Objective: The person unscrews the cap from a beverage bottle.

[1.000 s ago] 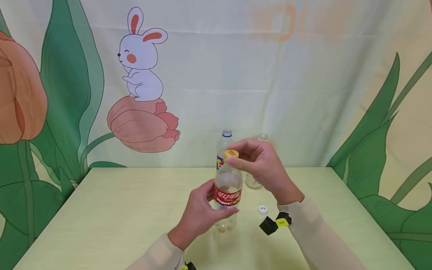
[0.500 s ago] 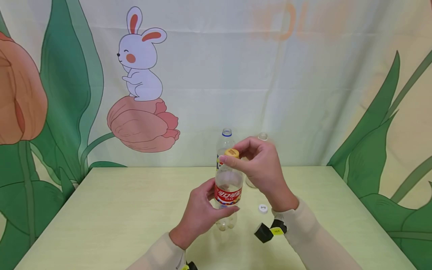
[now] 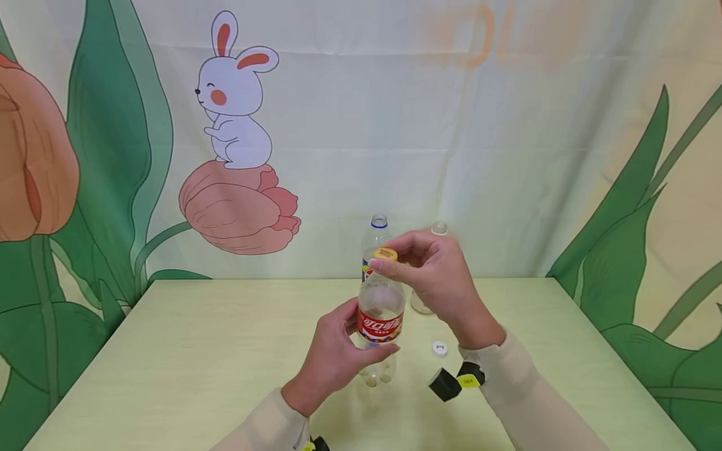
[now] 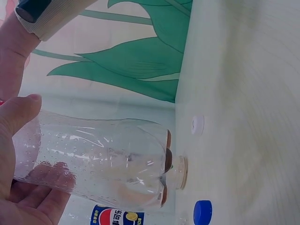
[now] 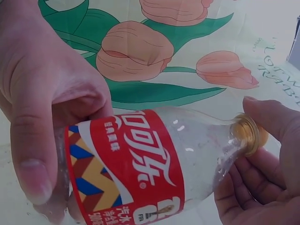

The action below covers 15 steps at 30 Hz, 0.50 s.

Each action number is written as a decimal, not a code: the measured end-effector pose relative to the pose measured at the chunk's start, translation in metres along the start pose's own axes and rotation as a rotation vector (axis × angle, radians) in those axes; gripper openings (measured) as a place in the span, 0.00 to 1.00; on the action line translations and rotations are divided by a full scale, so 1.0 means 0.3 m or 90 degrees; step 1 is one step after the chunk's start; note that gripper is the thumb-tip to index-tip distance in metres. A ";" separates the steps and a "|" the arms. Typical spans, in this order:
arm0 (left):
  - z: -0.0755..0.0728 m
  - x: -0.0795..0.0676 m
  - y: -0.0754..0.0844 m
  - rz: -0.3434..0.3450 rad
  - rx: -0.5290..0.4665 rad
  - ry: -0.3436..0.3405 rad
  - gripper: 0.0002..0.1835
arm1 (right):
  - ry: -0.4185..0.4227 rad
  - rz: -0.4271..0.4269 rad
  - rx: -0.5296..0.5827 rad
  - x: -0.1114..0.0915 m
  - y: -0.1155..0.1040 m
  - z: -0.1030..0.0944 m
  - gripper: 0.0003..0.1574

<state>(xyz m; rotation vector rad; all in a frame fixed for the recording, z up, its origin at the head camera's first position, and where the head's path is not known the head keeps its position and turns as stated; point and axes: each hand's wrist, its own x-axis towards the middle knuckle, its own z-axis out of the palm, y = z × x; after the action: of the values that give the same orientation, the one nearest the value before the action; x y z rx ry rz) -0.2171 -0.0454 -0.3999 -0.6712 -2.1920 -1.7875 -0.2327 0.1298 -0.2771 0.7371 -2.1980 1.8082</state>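
My left hand (image 3: 333, 360) grips a clear cola bottle (image 3: 382, 300) with a red label round its middle. The bottle is upright, and in the left wrist view its base (image 4: 165, 173) hangs clear of the table. A yellow cap (image 3: 386, 254) sits at the bottle's mouth. My right hand (image 3: 437, 275) pinches that cap, with the thumb on the near side and fingers behind. The right wrist view shows the cap (image 5: 251, 135) at the neck, beside the right thumb (image 5: 269, 117). Whether its thread is engaged I cannot tell.
Behind stand an uncapped blue-labelled bottle (image 3: 379, 235) and another clear uncapped bottle (image 3: 439, 229), partly hidden by my right hand. A white cap (image 3: 440, 349) lies on the pale table (image 3: 225, 351). The left wrist view also shows a blue cap (image 4: 202, 212) on the table.
My right hand turned with its thumb sliding left across the yellow cap, then shifted back slightly. The white cap came fully into view as the right wrist moved. My left hand and bottle stayed nearly still.
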 end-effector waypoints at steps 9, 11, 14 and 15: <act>-0.001 0.000 0.002 -0.007 -0.002 -0.003 0.35 | -0.066 0.000 -0.009 0.010 0.008 -0.022 0.14; -0.002 -0.001 0.002 -0.007 -0.002 -0.004 0.35 | -0.083 -0.002 -0.010 0.012 0.011 -0.029 0.14; -0.002 -0.001 0.004 -0.008 -0.001 -0.003 0.35 | -0.105 -0.005 -0.013 0.015 0.014 -0.037 0.15; -0.002 -0.001 0.004 -0.008 0.000 -0.001 0.35 | -0.111 -0.006 -0.014 0.016 0.015 -0.040 0.15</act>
<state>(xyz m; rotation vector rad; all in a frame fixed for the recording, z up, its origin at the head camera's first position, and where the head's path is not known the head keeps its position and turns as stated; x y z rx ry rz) -0.2164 -0.0459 -0.3988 -0.6611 -2.2016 -1.7940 -0.2410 0.1405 -0.2761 0.9313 -2.3115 1.7734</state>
